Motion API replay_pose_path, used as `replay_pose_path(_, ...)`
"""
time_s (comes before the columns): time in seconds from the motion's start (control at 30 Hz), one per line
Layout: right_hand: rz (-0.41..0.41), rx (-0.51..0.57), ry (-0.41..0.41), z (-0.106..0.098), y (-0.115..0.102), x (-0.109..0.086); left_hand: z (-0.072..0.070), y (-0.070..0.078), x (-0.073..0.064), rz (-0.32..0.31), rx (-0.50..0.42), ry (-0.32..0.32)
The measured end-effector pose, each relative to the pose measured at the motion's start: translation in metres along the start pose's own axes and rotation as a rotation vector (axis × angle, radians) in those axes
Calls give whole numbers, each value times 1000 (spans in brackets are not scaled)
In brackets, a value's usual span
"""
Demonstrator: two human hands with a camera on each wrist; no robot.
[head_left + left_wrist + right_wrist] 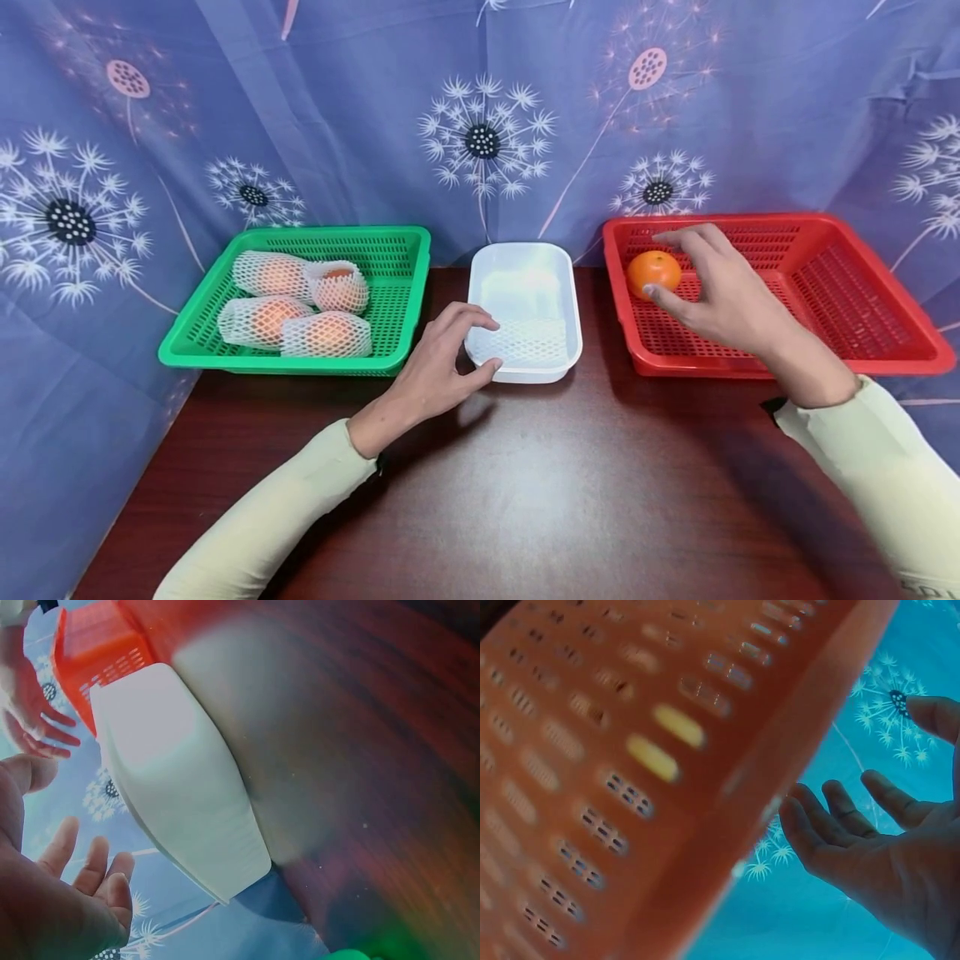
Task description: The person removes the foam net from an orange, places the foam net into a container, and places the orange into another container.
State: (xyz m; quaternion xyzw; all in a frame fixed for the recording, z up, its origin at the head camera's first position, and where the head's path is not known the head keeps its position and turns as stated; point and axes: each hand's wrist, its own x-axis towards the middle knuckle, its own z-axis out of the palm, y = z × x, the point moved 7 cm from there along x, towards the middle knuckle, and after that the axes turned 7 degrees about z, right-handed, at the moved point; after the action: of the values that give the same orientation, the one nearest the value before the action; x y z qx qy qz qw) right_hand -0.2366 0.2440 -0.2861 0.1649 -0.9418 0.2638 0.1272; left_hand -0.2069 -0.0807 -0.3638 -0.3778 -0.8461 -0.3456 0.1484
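"So, what was seen nearest?"

"A dark wooden table (540,492), crossed by two pale sleeves (277,504)."

"And how was the left hand (438,362) held?"

"Half opened, the thumb parted from lightly bent fingers. Nothing was gripped; it was held at the near left edge of one white tray (517,279), and whether the rim was touched could not be told."

"What was contained there?"

"White foam netting (531,342), laid at the near end; its pieces could not be counted."

"And the right hand (723,292)?"

"Spread wider, thumb and fingers set about one orange fruit (655,273), which was placed at the left end of one red basket (885,367). It was not gripped; contact by the thumb could not be made out."

"How many were counted in the green basket (285,363)?"

"Four net-wrapped fruits (327,335): two in front, two behind."

"And farthest?"

"A blue cloth (360,100), printed with dandelions."
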Motion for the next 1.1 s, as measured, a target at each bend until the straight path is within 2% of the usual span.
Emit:
replay_pose_path(0.27,-41,52,76,5,-9,-14,-8,4,-4,4,0,33)
replay_pose_path(0.6,-83,94,110,15,-22,-40,-14,10,-8,1,-35,48)
replay_pose_path(0.87,-173,130,149,18,-39,-56,-17,15,-14,-11,-48,25)
replay_pose_path(1.1,-238,196,163,19,-52,-66,-22,19,-17,9,-47,33)
